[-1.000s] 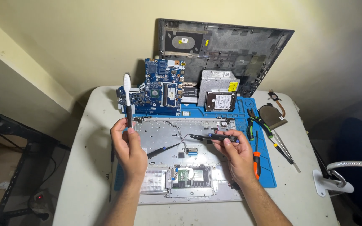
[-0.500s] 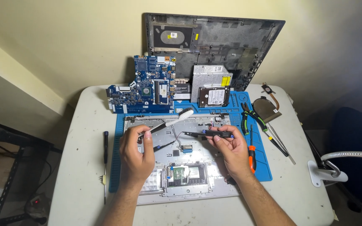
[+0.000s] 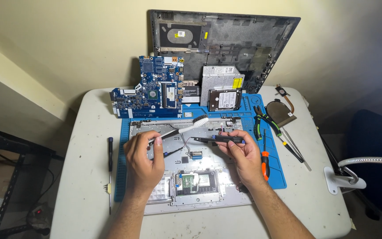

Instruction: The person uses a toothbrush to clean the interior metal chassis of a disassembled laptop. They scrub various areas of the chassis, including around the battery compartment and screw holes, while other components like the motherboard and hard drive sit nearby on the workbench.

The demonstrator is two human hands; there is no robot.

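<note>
A: Hands first. The left hand is curled around the dark handle of a white-bristled brush, fingers pinched on it, and the bristle end sticks out up and to the right, over the top edge of the open laptop chassis.

B: And the right hand?

A: Its fingertips pinch a slim dark screwdriver held almost level, with the tip pointing left toward the brush. The two tools are close but apart.

B: Where does the chassis lie against the hands?

A: Directly beneath both, silver, flat on the blue work mat. The left hand hovers over its left half, the right over its right half, and a small blue-and-silver part sits on it between them.

B: What else is around?

A: A blue motherboard lies beyond the mat's far edge, a hard drive leans beside it, and the dark bottom cover stands against the wall. Green-handled pliers and an orange-handled screwdriver lie right of the right hand. A black screwdriver lies on the white table, left of the mat.
</note>
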